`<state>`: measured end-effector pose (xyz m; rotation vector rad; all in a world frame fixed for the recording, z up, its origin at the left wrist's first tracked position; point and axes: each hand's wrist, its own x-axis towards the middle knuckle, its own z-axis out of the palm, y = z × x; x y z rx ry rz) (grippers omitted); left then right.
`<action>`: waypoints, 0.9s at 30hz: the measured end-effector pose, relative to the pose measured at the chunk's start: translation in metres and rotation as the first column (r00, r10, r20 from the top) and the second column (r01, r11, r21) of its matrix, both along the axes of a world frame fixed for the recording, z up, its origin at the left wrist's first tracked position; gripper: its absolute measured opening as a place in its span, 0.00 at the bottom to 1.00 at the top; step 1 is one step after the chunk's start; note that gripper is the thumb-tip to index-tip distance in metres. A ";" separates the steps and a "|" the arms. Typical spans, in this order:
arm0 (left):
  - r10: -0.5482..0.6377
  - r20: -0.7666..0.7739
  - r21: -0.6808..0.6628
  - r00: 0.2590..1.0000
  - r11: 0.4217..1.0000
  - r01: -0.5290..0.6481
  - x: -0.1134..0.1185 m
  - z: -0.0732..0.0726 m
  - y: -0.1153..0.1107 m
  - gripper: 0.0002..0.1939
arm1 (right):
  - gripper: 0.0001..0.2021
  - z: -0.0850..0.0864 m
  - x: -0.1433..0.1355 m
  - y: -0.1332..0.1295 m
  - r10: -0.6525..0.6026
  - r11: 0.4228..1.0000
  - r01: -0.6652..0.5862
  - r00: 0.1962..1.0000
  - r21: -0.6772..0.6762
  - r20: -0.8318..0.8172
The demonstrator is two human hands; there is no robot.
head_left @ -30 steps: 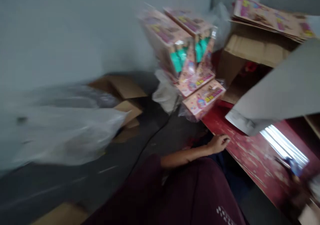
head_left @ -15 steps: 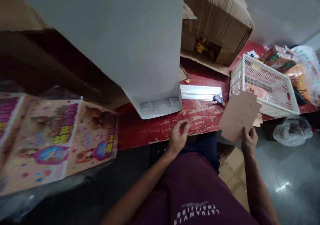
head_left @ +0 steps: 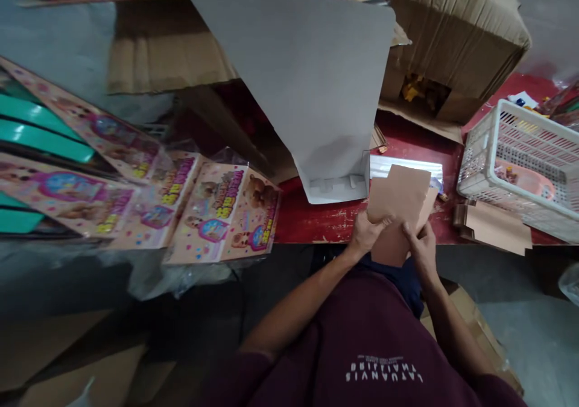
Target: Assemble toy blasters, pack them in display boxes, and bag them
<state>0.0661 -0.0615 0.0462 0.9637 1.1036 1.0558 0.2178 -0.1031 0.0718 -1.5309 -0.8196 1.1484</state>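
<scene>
Both hands work a brown card point(head_left: 400, 196) over the near edge of the red table point(head_left: 316, 223).
From my remote seat, I judge the step in hand to be adjusting or shaping this card; whether it is folded or backed by a second piece, I cannot tell. The next move, I reckon, calls for an even grip on both sides, so it doesn't buckle. My left hand point(head_left: 367, 232) pinches its left edge, a digit across the face; my right hand point(head_left: 423, 247) grips the right side, thumb on the face, fingers partly hidden. The forearms point(head_left: 301, 310) angle inward from the near side. A pale open box point(head_left: 335, 93) stands far left of the card, a white crate point(head_left: 495, 172) to its right.
</scene>
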 end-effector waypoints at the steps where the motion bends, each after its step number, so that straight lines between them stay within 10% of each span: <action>1: -0.064 0.102 -0.055 0.993 0.996 0.070 -0.004 0.004 0.002 0.30 | 0.32 0.002 -0.003 0.000 0.091 0.995 -0.096 0.988 -0.033 -0.124; 4: -0.237 0.293 -0.109 0.926 0.954 0.278 -0.012 0.007 0.005 0.27 | 0.32 0.003 -0.007 -0.001 0.278 0.939 -0.335 0.868 -0.073 -0.411; 7: -0.218 0.089 -0.044 0.972 0.974 0.223 -0.013 0.003 0.003 0.29 | 0.30 0.002 -0.003 0.000 0.291 0.941 -0.333 0.888 -0.064 -0.357; 9: 0.020 -0.246 0.138 0.969 0.990 0.014 -0.015 0.000 0.003 0.35 | 0.27 0.001 0.003 0.000 0.250 0.964 -0.258 0.963 -0.065 -0.103; 12: 0.435 -0.529 0.546 0.728 0.832 -0.100 -0.022 -0.003 0.009 0.50 | 0.21 0.003 0.014 -0.005 0.272 0.961 -0.246 0.926 -0.128 0.264; 15: 0.257 -0.616 0.558 0.745 0.810 0.181 -0.030 -0.004 0.019 0.47 | 0.19 0.005 0.023 -0.015 0.486 0.872 -0.452 0.846 -0.187 0.222; 19: -0.262 -0.679 0.130 0.686 0.876 0.464 -0.040 -0.010 0.019 0.39 | 0.23 0.006 0.030 -0.029 0.645 0.758 -0.600 0.748 -0.255 0.156; 22: -0.344 -0.633 -0.034 0.694 0.908 0.418 -0.048 -0.015 0.014 0.38 | 0.28 0.003 0.031 -0.039 0.494 0.869 -0.449 0.758 -0.208 0.426; 27: -0.069 -0.664 -0.014 0.745 0.997 0.080 -0.058 -0.011 0.006 0.33 | 0.37 0.000 0.029 -0.051 -0.062 0.996 0.092 0.786 -0.018 0.616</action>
